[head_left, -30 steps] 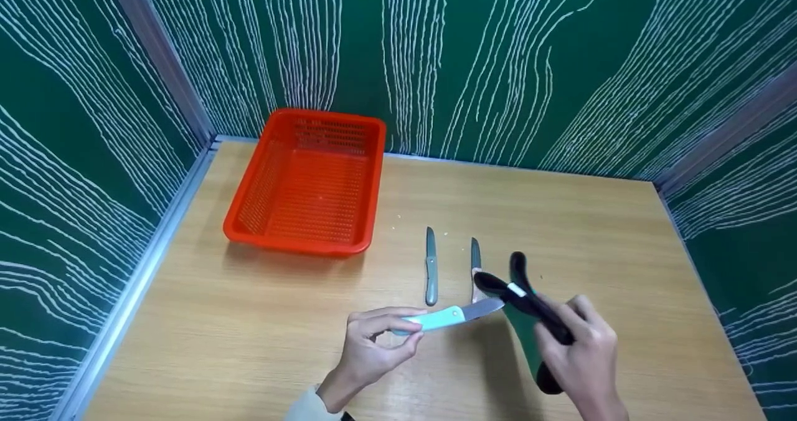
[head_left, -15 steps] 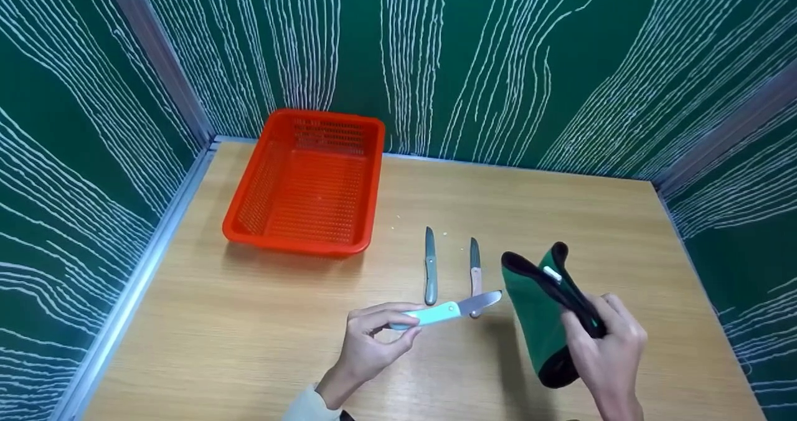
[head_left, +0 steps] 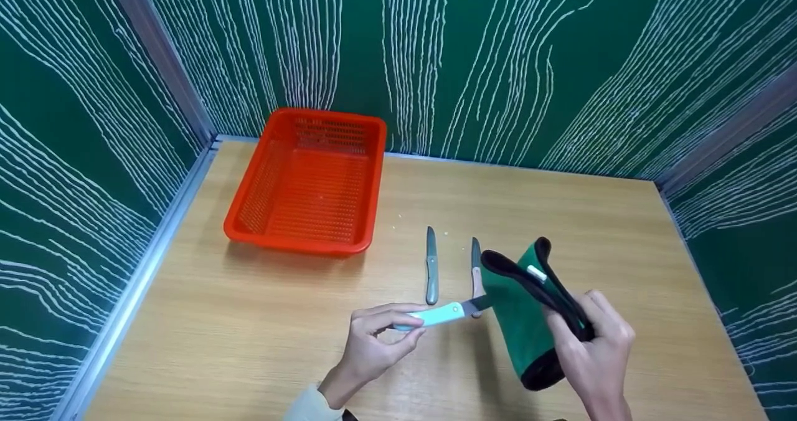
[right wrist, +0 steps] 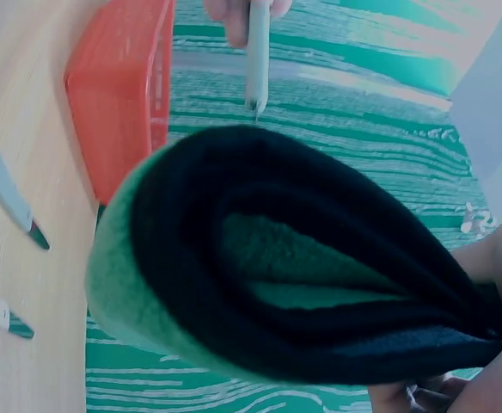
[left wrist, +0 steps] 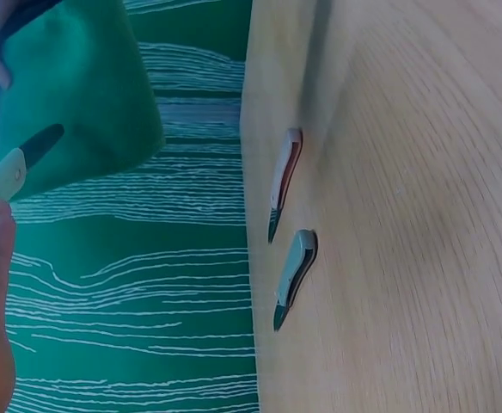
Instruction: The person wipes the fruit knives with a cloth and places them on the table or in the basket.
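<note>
Three knives (head_left: 438, 314), one cloth (head_left: 514, 321), one basket (head_left: 299, 245)

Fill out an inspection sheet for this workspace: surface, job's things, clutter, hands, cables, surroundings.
Surface: light wood table, with a few small white specks.
Job's things: turquoise-handled knife, held above the table, blade towards a folded green cloth with black edging; blade contact cannot be told.
Clutter: grey-green-handled knife and pink-handled knife lying side by side; red basket at the back left.
Hands: left hand pinches the turquoise-handled knife by its handle; right hand grips the cloth.
Cables: nothing seen.
Surroundings: green walls with white wavy lines.
</note>
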The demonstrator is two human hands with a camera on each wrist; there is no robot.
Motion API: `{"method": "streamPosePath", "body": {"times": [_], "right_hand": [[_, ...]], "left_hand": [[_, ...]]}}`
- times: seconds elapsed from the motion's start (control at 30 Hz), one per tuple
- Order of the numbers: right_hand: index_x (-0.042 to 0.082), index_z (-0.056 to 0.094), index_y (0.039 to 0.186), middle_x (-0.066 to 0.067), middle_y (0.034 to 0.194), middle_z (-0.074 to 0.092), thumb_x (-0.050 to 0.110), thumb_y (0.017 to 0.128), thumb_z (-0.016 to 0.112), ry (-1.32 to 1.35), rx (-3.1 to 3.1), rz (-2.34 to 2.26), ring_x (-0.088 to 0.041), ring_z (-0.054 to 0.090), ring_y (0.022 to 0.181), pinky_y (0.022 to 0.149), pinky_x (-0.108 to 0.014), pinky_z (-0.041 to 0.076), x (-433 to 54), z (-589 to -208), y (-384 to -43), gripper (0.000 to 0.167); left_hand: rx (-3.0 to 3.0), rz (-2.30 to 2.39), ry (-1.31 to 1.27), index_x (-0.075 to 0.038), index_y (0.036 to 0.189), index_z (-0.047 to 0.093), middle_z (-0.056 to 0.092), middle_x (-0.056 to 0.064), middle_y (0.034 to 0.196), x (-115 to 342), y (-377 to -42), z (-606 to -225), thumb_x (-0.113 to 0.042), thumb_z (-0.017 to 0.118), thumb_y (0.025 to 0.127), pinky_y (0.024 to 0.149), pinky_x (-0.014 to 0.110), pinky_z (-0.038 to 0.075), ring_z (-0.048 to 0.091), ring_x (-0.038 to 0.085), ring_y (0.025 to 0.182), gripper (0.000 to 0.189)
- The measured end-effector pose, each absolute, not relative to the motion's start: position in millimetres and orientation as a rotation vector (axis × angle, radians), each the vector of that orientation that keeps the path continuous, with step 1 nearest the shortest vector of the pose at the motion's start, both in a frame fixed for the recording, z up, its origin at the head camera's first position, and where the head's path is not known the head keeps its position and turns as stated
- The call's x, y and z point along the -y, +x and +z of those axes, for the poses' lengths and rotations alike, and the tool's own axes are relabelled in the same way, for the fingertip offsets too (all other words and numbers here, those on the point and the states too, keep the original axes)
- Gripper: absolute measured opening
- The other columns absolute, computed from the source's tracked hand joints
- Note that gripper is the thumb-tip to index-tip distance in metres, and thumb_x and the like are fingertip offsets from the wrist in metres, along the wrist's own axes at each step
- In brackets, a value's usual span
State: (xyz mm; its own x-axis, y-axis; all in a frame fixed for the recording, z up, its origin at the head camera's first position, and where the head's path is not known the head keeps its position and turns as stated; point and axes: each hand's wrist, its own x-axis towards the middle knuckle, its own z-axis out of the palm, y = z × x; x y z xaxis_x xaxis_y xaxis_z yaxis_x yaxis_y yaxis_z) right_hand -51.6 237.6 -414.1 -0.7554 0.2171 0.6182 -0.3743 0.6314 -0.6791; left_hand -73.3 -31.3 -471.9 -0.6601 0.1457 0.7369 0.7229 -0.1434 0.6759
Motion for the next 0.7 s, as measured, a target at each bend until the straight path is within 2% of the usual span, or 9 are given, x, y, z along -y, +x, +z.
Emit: {"method": "streamPosePath", "body": {"times": [0.23, 0.37, 0.53, 0.7], "right_hand": [[0.003, 0.072, 0.077, 0.000, 0.063, 0.050, -0.016, 0.064, 0.069, 0.326, 2.123, 1.113, -0.001, 0.039, 0.052, 0.043, -0.016, 0.028, -217, -411, -49, 0.023], [0.002, 0.074, 0.087, 0.002, 0.068, 0.052, -0.014, 0.060, 0.071, 0.410, 2.178, 1.040, -0.002, 0.041, 0.054, 0.044, -0.014, 0.031, -207, -418, -49, 0.031], [0.005, 0.075, 0.094, 0.004, 0.075, 0.051, -0.010, 0.054, 0.069, 0.516, 2.245, 0.902, -0.004, 0.044, 0.058, 0.045, -0.013, 0.035, -198, -427, -49, 0.042], [0.009, 0.076, 0.093, 0.007, 0.075, 0.045, -0.004, 0.057, 0.070, 0.533, 2.349, 0.727, -0.002, 0.038, 0.054, 0.042, -0.013, 0.031, -192, -430, -48, 0.039]], "left_hand": [[1.723, -1.890, -0.965, 0.007, 0.084, 0.068, 0.069, 0.024, 0.094, 29, -72, -472, 0.021, 0.069, 0.068, 0.066, 0.029, 0.058, 0.069, 0.030, 0.086, 0.021], [1.744, -1.905, -0.942, 0.008, 0.085, 0.069, 0.069, 0.023, 0.094, 28, -71, -471, 0.020, 0.070, 0.069, 0.071, 0.033, 0.058, 0.069, 0.030, 0.087, 0.020], [1.772, -1.921, -0.897, 0.008, 0.086, 0.070, 0.069, 0.022, 0.095, 27, -69, -469, 0.019, 0.071, 0.070, 0.075, 0.036, 0.057, 0.069, 0.029, 0.088, 0.019], [1.778, -1.940, -0.863, 0.008, 0.088, 0.070, 0.069, 0.022, 0.096, 27, -67, -468, 0.018, 0.071, 0.071, 0.077, 0.038, 0.056, 0.069, 0.028, 0.089, 0.019]]}}
